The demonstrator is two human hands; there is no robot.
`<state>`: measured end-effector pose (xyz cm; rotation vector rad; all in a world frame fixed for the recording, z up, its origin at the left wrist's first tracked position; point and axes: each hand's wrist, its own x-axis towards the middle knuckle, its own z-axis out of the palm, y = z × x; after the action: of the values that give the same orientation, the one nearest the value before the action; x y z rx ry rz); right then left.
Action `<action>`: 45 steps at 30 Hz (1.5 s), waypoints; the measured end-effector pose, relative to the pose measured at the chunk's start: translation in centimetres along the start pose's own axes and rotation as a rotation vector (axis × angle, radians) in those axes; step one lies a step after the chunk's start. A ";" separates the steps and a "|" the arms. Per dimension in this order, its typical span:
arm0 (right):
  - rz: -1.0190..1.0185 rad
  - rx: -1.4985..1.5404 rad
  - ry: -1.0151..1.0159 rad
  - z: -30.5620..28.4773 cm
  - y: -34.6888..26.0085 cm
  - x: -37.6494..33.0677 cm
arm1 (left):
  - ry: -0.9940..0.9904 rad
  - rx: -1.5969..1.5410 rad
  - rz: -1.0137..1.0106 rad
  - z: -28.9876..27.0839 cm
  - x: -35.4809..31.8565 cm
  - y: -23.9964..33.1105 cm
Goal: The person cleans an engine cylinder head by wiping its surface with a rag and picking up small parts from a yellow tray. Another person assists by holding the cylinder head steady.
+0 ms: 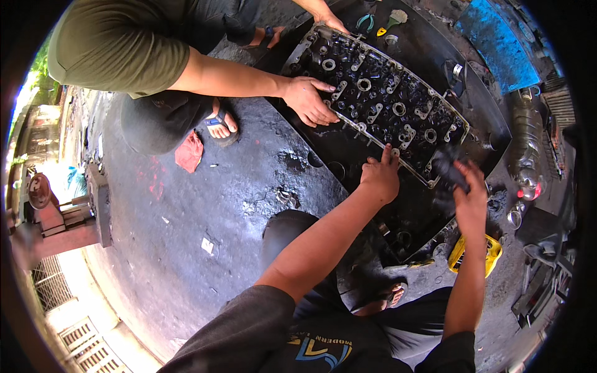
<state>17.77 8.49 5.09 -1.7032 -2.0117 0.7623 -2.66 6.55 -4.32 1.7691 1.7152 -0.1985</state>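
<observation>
A long engine cylinder head (364,85), oily and full of valve gear, lies across a black metal tray (497,140). My left hand (380,179) presses its outstretched fingertips on the near edge of the head, holding nothing. Beyond the head's right end, my right hand (471,189) grips a dark object (449,171), too smeared by motion to name. A co-worker in a green shirt, at the upper left, rests one hand (309,101) on the head's near side. That person's other hand (333,22) is at its far corner.
Pliers with teal handles (365,23) and a brush-like tool (396,17) lie at the tray's far end. A yellow container (476,253) stands beneath my right forearm. Right of the tray are a clear plastic bottle (527,149) and a blue panel (497,43). A red cloth (189,151) lies on the floor.
</observation>
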 end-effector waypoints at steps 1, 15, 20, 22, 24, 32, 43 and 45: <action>0.003 0.022 -0.054 0.6 0.1 -1.4 | 0.011 0.023 0.002 -0.1 -0.3 0.1; 0.070 -0.394 -0.583 9.4 6.3 -10.0 | -0.053 0.038 0.154 -2.1 -4.9 1.7; 0.141 -0.517 -0.771 4.1 6.2 -9.3 | -0.140 0.025 0.140 -1.8 -5.0 2.4; 0.222 -0.466 -0.775 1.0 6.4 -8.1 | -0.179 0.034 0.164 -1.5 -5.0 2.8; 0.300 -0.457 -0.649 -1.6 6.7 -7.4 | -0.202 0.039 0.181 -1.2 -5.1 3.2; 0.229 -0.263 -0.189 -3.8 6.7 -5.8 | -0.321 0.046 0.230 -0.5 -6.0 3.8; 0.189 -0.152 -0.207 -3.0 5.8 -5.0 | -0.374 0.056 0.191 -1.1 -5.7 4.5; 0.203 -0.130 -0.197 -2.9 5.9 -5.0 | -0.404 0.073 0.177 -1.1 -5.5 4.7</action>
<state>24.94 4.67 3.83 -2.0000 -2.0782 0.9150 0.61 2.91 1.10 1.7767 1.2727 -0.5081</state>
